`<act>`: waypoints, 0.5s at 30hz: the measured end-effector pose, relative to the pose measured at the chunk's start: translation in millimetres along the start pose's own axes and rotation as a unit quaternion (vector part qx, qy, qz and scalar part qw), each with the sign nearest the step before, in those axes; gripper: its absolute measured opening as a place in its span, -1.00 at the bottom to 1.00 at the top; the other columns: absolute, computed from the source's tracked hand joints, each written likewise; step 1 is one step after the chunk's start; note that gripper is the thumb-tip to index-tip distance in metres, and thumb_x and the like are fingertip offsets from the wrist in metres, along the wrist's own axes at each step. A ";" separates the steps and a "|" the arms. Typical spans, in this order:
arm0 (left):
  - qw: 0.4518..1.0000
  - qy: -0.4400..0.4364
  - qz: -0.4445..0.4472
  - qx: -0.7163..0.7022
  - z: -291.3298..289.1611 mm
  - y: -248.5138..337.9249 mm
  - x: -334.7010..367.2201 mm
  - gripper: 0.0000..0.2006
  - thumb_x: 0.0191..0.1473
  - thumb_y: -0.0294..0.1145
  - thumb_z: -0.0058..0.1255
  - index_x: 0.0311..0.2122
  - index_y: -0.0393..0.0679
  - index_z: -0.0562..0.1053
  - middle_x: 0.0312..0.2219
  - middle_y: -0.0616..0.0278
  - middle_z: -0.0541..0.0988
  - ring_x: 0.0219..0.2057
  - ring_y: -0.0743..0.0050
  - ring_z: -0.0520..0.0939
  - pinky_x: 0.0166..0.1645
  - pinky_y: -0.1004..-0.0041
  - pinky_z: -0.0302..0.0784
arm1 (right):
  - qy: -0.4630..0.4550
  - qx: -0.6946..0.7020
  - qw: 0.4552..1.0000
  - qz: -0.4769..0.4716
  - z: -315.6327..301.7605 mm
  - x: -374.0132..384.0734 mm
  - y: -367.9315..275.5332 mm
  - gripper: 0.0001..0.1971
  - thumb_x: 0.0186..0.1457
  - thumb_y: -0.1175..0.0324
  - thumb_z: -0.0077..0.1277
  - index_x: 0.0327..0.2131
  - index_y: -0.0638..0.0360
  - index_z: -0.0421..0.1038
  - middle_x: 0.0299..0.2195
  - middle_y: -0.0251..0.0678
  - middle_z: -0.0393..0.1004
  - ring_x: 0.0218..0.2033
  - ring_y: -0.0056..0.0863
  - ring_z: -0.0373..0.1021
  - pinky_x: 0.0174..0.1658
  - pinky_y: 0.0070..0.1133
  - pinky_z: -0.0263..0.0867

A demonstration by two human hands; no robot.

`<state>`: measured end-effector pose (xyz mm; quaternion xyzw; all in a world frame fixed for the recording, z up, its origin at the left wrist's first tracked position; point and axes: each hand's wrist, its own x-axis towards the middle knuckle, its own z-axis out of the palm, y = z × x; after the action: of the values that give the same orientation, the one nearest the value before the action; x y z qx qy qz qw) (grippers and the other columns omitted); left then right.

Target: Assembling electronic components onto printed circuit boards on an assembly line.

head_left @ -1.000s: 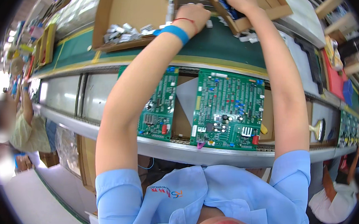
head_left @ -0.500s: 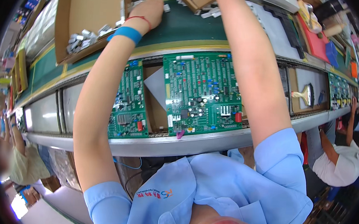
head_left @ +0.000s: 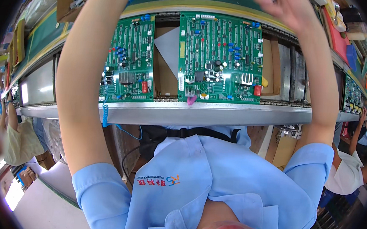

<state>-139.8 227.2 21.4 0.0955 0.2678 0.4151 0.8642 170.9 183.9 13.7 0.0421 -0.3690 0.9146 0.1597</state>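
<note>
One blue coiled cord (head_left: 105, 114) below the out-of-view left hand, its grip impossible to tell. Might snag the left circuit board (head_left: 135, 53) if tugged by the forearm (head_left: 82, 65). Below-left of the right hand (head_left: 293, 10), the central populated circuit board (head_left: 221, 57): near-square, long axis unclear, purple-tabbed edge toward the torso (head_left: 196, 170). Grip loosely spread, blurred; cannot tell whether holding anything.
</note>
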 end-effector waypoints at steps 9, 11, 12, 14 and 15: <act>0.940 0.027 0.319 0.118 -6.0 -35.8 -1.7 -0.85 0.21 -0.55 -0.41 -0.24 -0.24 0.28 -0.45 0.08 0.41 -0.44 0.26 0.48 -0.32 0.41 0.59 | 0.328 -0.183 0.915 0.148 95.7 -47.9 86.1 -0.74 0.12 0.32 0.02 -0.12 0.18 0.44 -0.44 -0.39 0.35 -0.65 -0.84 0.06 -0.69 -0.84 -0.13; 0.935 0.069 0.319 0.137 3.2 -45.7 -5.8 -0.85 0.24 -0.51 -0.42 -0.16 -0.22 0.25 -0.36 0.07 0.39 -0.41 0.29 0.48 -0.28 0.43 0.58 | 0.320 -0.188 0.918 0.139 99.8 -48.1 90.7 -0.71 0.14 0.36 0.02 -0.06 0.17 0.41 -0.41 -0.37 0.37 -0.66 -0.85 0.06 -0.68 -0.84 -0.13; 0.933 0.090 0.318 0.145 10.7 -51.7 -8.8 -0.85 0.26 -0.49 -0.42 -0.13 -0.20 0.23 -0.32 0.07 0.37 -0.40 0.31 0.47 -0.26 0.45 0.58 | 0.319 -0.188 0.918 0.142 103.4 -47.7 91.6 -0.71 0.14 0.36 0.02 -0.06 0.17 0.41 -0.41 -0.37 0.37 -0.66 -0.85 0.06 -0.68 -0.84 -0.13; 0.919 0.115 0.342 0.157 21.0 -59.3 -23.7 -0.85 0.27 -0.48 -0.37 -0.13 -0.23 0.25 -0.30 0.09 0.39 -0.37 0.38 0.47 -0.24 0.51 0.57 | 0.308 -0.337 0.879 0.138 112.4 -48.5 94.2 -0.67 0.16 0.30 -0.01 -0.02 0.19 0.37 -0.45 -0.39 0.36 -0.68 -0.88 0.04 -0.70 -0.85 -0.16; 0.927 0.043 0.298 0.225 15.6 -54.7 -39.1 -0.85 0.27 -0.48 -0.34 -0.12 -0.26 0.26 -0.27 0.09 0.41 -0.37 0.43 0.47 -0.26 0.56 0.56 | 0.305 -0.407 0.851 0.132 117.4 -48.2 100.5 -0.67 0.14 0.29 0.00 -0.04 0.17 0.41 -0.41 -0.36 0.40 -0.66 -0.89 0.03 -0.66 -0.84 -0.11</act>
<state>-114.9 163.2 28.3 0.3448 0.3499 0.5865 0.6440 179.2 22.4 22.9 -0.3573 -0.6426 0.6622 0.1449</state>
